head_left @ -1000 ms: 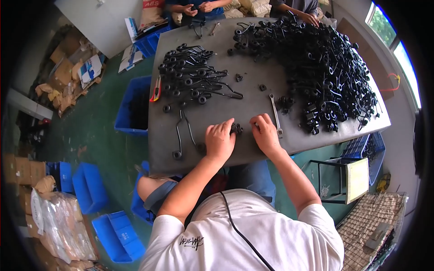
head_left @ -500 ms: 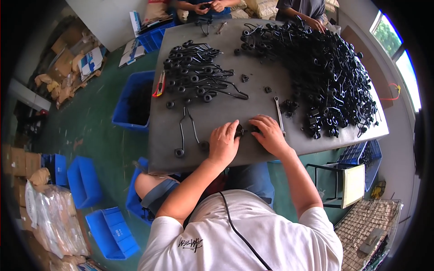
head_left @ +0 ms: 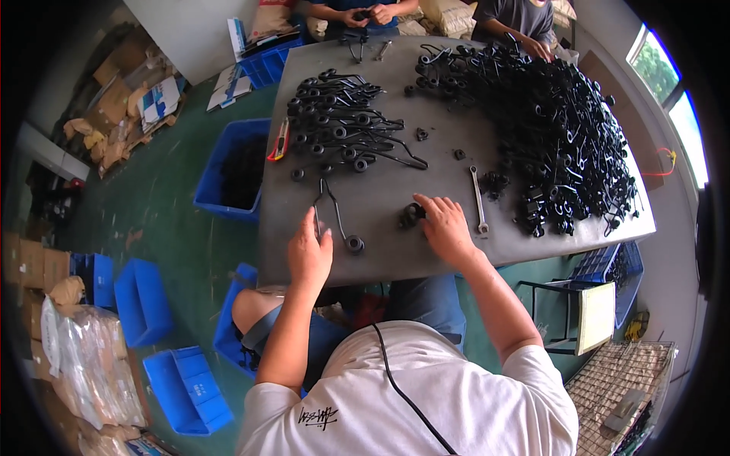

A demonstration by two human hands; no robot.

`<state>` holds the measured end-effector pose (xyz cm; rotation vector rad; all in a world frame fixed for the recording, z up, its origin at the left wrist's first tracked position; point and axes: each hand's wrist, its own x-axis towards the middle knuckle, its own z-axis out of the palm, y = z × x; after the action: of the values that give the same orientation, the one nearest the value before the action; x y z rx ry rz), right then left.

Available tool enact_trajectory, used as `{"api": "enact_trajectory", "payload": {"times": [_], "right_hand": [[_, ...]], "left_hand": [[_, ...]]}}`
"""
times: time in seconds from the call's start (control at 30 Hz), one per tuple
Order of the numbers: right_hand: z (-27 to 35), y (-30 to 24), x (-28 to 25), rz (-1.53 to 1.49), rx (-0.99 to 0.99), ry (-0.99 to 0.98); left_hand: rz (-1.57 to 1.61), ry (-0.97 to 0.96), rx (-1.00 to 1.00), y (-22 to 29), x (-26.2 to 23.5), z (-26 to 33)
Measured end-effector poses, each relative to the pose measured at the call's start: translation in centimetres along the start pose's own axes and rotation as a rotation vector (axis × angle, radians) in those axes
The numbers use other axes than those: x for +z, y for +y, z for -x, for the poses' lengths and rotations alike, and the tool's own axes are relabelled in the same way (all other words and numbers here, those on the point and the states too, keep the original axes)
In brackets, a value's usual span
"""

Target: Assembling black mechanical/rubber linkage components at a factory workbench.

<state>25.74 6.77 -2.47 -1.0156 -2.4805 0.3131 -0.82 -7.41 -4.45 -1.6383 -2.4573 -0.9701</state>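
Note:
In front of me a black forked rod (head_left: pixel 340 218) lies on the table, a round bushing at the end of its right leg. My left hand (head_left: pixel 310 254) is at the left leg, with thumb and fingers on either side of it, and covers that leg's end. My right hand (head_left: pixel 449 232) pinches small black fittings (head_left: pixel 411 216) close to the tabletop; its fingers partly hide them. A combination wrench (head_left: pixel 478 199) lies just right of that hand. Beyond my left hand are several similar bent rods with bushings (head_left: pixel 342 125), laid in a group.
A large heap of black parts (head_left: pixel 566 137) covers the table's right side. A red utility knife (head_left: pixel 280 140) lies at the left edge. Loose fittings (head_left: pixel 422 134) sit mid-table. Two people work at the far side. Blue bins (head_left: pixel 228 201) stand left of the grey table (head_left: pixel 449 171).
My left hand has left the small fittings and moved left to the forked rod. My right hand stays with the fittings. The whole view has shifted slightly.

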Motion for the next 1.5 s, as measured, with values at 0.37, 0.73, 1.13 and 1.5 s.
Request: {"api": "enact_trajectory", "payload": {"times": [0.37, 0.73, 1.13, 1.5], "right_hand": [[-1.5, 0.0, -0.4, -0.371, 0.190, -0.148], [-2.4, 0.3, -1.5, -0.746, 0.434, -0.141], [-2.3, -5.0, -2.2, -0.451, 0.165, -0.131], [-1.8, -6.0, -0.1, -0.391, 0.095, -0.049]], "left_hand": [[0.491, -0.170, -0.077, 3.2, 1.3, 3.2], [0.530, -0.144, 0.142, 5.8, 4.1, 3.1], [0.343, 0.071, 0.327, 7.1, 0.6, 1.8], [0.553, -0.228, 0.177, 4.7, 1.7, -0.2]]}}
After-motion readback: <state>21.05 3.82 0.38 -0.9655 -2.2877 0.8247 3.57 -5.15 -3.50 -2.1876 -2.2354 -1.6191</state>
